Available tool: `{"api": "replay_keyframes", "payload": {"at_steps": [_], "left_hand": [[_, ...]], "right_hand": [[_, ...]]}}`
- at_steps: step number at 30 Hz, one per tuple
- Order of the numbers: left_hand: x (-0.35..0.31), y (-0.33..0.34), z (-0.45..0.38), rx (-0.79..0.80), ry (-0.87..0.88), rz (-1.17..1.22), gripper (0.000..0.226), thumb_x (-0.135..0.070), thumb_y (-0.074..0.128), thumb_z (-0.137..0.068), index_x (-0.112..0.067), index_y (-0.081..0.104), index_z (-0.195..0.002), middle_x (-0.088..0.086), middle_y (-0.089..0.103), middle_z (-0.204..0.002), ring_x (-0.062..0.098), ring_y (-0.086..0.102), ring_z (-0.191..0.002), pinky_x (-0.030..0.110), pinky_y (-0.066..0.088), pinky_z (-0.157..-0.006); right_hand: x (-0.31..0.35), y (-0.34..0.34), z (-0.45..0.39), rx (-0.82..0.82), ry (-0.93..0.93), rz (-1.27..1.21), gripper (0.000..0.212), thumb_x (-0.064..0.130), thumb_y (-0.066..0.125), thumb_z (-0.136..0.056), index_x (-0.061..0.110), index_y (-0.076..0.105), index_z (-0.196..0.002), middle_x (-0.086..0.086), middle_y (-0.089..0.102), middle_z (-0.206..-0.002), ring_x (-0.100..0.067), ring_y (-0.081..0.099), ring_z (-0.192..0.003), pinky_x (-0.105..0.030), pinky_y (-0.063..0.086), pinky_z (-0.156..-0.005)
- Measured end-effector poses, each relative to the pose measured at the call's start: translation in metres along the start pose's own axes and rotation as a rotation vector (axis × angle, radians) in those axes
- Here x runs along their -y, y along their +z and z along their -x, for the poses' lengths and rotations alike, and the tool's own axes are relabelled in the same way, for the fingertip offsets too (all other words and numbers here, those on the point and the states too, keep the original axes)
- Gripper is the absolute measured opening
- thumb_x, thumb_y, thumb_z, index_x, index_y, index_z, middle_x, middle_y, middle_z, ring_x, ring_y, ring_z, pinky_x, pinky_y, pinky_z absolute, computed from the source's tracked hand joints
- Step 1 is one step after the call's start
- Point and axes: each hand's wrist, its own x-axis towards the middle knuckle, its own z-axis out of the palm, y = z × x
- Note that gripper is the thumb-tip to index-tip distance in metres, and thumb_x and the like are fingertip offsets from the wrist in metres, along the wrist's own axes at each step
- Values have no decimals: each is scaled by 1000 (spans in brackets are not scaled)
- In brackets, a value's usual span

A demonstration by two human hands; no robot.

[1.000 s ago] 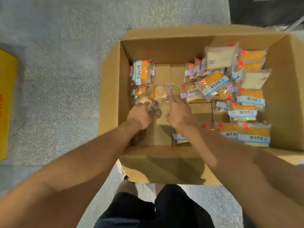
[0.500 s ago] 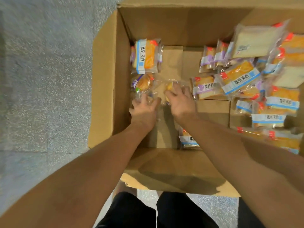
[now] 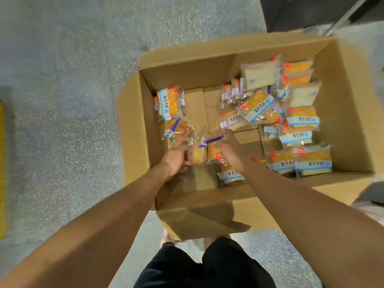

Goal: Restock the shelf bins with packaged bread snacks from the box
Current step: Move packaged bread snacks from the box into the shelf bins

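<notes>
An open cardboard box (image 3: 135,125) stands on the floor below me. Several packaged bread snacks (image 3: 295,121) lie heaped in its right half. One more pack (image 3: 169,103) and a round bun pack (image 3: 175,127) lie at its left wall. My left hand (image 3: 176,156) is shut on a clear-wrapped round bun pack (image 3: 198,154), lifted above the box bottom. My right hand (image 3: 230,148) is shut on a second clear pack (image 3: 214,151) with a purple stripe, right beside the first. The two packs touch between my hands.
The box sits on a grey speckled floor (image 3: 62,100). A yellow object (image 3: 2,169) shows at the left edge. A dark object with a metal bar (image 3: 311,13) stands at the top right. My legs in black shorts (image 3: 207,267) are just before the box's near flap.
Both hands have closed on bun packs near the left of the box and lifted them off the bottom toward me. The camera view has shifted.
</notes>
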Motion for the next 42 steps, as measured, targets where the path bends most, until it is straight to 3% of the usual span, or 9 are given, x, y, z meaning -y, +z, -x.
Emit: {"api": "replay_keyframes", "payload": {"at_steps": [6,12,15,19,23,26,34,38,42], "left_hand": [[-22,14,69,130,131,-86,45,-61,73,-76,-35,51,-106,-1,59,-74,14,42,-51,26,34,-56],[-51,47,150,236,256,-274,43,-18,72,-89,-20,39,-115,9,64,-73,20,50,-51,25,29,-44],[-66,90,200,356,388,-369,27,-1,59,-92,-16,44,-108,6,49,-71,11,48,-37,16,32,-36],[-70,176,269,457,529,-568,20,-3,59,-88,-22,54,-88,2,52,-74,13,51,-51,27,44,-58],[-49,278,331,630,561,-662,18,-5,58,-87,-22,56,-93,9,60,-76,21,54,-55,34,49,-60],[-12,363,382,768,601,-740,27,-7,58,-87,-25,59,-106,13,66,-99,28,64,-76,52,58,-75],[132,567,522,1030,619,-772,33,-5,55,-90,-30,47,-109,13,56,-120,28,62,-80,48,60,-61],[187,651,584,1134,708,-792,45,-6,52,-92,-33,42,-127,2,49,-122,32,64,-89,59,59,-69],[220,729,636,1175,949,-837,55,-7,53,-92,-33,35,-137,6,52,-121,22,58,-70,35,52,-57]], "right_hand": [[15,-24,91,-142,-43,-113,23,28,56,-86,36,48,-106,-10,67,-99,-31,65,-83,-47,55,-76],[12,-60,195,-380,-142,-197,42,37,53,-87,34,46,-129,-8,68,-101,-33,67,-93,-56,57,-84],[-5,-93,255,-535,-141,-288,42,45,48,-74,34,49,-115,-5,65,-90,-35,65,-87,-59,55,-84],[-38,-145,348,-781,-204,-478,17,33,62,-83,32,51,-96,0,67,-87,-19,70,-86,-37,59,-75],[-98,-198,445,-962,-227,-553,32,20,79,-80,29,52,-95,9,69,-86,-10,67,-78,-23,50,-60],[-162,-236,518,-1128,-204,-581,33,18,79,-81,29,51,-96,5,70,-92,-12,68,-79,-27,53,-64],[-348,-314,706,-1470,-125,-656,50,14,76,-85,24,44,-123,6,64,-104,-16,67,-96,-38,59,-83],[-421,-346,782,-1633,-8,-617,69,35,82,-71,28,40,-124,5,63,-108,-20,66,-102,-49,57,-90],[-468,-386,839,-1770,85,-585,56,37,81,-72,21,47,-114,1,64,-105,-20,64,-96,-37,53,-81]]}}
